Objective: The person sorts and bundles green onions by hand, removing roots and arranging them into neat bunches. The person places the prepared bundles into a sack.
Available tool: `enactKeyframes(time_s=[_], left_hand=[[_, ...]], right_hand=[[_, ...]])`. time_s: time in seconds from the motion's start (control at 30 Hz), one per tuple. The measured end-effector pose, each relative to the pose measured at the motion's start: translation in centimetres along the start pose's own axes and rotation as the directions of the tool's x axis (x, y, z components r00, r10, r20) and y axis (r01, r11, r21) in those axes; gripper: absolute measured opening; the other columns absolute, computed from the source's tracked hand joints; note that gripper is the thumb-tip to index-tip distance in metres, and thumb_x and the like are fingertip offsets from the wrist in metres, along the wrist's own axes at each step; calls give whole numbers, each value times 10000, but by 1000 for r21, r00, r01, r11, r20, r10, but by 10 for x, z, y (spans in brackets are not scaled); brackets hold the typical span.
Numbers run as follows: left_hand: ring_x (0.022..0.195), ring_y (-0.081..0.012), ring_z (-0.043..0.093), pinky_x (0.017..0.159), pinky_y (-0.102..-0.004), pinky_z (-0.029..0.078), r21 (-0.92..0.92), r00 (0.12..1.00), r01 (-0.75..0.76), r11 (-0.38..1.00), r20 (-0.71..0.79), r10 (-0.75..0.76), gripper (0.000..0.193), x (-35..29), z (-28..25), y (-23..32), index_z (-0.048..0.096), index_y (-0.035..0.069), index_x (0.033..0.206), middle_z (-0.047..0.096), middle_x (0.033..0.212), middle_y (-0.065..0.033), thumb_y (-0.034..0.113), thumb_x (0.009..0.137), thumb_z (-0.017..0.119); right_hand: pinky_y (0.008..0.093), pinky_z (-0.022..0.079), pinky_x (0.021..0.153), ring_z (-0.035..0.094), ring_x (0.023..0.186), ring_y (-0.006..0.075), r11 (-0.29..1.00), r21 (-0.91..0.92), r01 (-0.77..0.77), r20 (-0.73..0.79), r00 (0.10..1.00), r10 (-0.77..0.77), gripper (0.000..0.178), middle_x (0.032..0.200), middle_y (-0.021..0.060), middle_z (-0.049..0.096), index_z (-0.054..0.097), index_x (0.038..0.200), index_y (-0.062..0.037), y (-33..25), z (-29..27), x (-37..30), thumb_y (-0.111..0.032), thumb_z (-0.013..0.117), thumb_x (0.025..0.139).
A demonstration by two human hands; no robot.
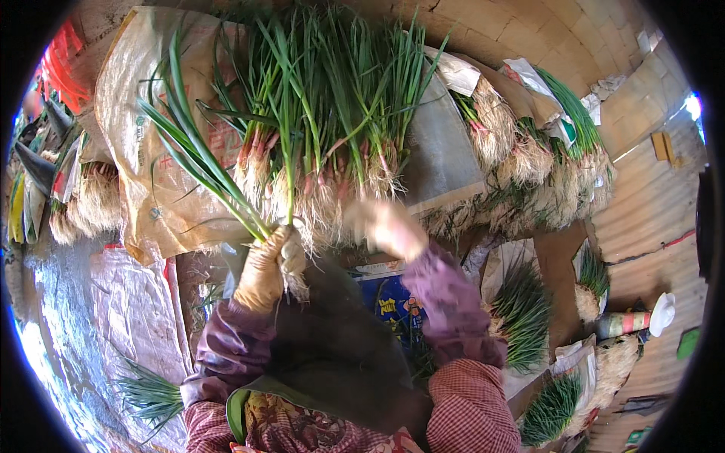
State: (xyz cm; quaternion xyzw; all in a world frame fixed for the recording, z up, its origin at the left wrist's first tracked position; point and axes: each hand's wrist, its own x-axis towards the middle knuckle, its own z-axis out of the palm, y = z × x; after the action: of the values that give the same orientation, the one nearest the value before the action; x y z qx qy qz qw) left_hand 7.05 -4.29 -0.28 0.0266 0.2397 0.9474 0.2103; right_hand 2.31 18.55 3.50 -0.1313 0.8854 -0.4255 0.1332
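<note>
My left hand, in a pale yellowish glove, is closed around a few green onions. Their long leaves lean up and to the left, and pale roots hang beside the fingers. Beyond it lies a wide heap of loose green onions, leaves pointing away and whitish, tangled roots towards me. My right hand is just in front of the heap's roots on the right side. Motion smears its fingers, so whether it grips anything is hidden.
The heap rests on a tan woven sack and a grey board. Wrapped bundles of green onions line the back right. More bundles lie to the lower right, near a striped container with a white top.
</note>
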Motion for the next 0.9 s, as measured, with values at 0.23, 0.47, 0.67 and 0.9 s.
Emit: enactKeyframes(time_s=[0.23,0.47,0.67,0.9], left_hand=[[463,-96,438,429,-235,374,250,1000,-6,968,-16,10,279,0,11,-18,532,-44,1033,476,590,-2,181,871,564],[872,-170,607,736,-292,507,644,939,-150,750,-146,313,275,4,1,-27,583,6,1074,631,981,-89,207,895,530],[412,-69,378,396,-223,330,256,982,140,957,-160,-100,221,-4,14,-38,557,34,908,403,523,43,251,900,516],[458,-96,417,432,-244,354,140,987,-122,982,-89,136,224,-10,18,-1,528,16,939,464,583,8,235,894,531]], right_hand=[[188,373,357,499,467,58,746,664,51,-464,810,358,237,662,37,612,608,848,3,6,-45,118,-232,582,857],[161,391,364,469,471,38,822,567,51,-334,927,173,190,698,20,591,606,892,-51,-18,22,13,-236,595,850],[351,415,426,549,478,252,957,-289,41,-602,769,-215,155,590,93,562,584,829,-77,10,72,5,-229,579,857],[244,404,404,480,415,116,990,-124,68,29,997,-65,327,517,24,517,589,807,-79,37,28,-29,-385,507,884]])
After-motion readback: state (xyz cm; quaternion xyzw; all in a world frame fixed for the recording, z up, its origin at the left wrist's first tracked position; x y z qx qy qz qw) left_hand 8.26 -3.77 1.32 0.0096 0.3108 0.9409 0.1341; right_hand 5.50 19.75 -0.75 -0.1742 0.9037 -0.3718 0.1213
